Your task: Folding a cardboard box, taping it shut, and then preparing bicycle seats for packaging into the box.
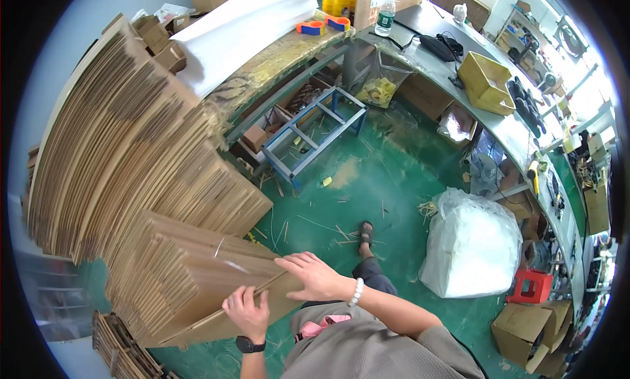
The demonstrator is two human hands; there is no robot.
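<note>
A flattened cardboard box (226,321) stands tilted in front of me, at the near side of a bundle of folded cardboard sheets (164,267). My left hand (248,312), with a dark watch at its wrist, is closed over the box's upper edge. Farther right along the same edge, my right hand (314,277) grips the cardboard, fingers over the top and thumb on the near face. A white bead bracelet circles that wrist. Part of the fingers on the far side is hidden. A pale strap (220,246) shows on the bundle behind.
Tall stacks of flat cardboard (125,143) fill the left side. A blue-grey metal frame (315,139) stands on the green floor, scattered with scraps. At right are a plastic-wrapped white bundle (471,248), a red stool (530,286), an open carton (525,330) and a long workbench (489,120).
</note>
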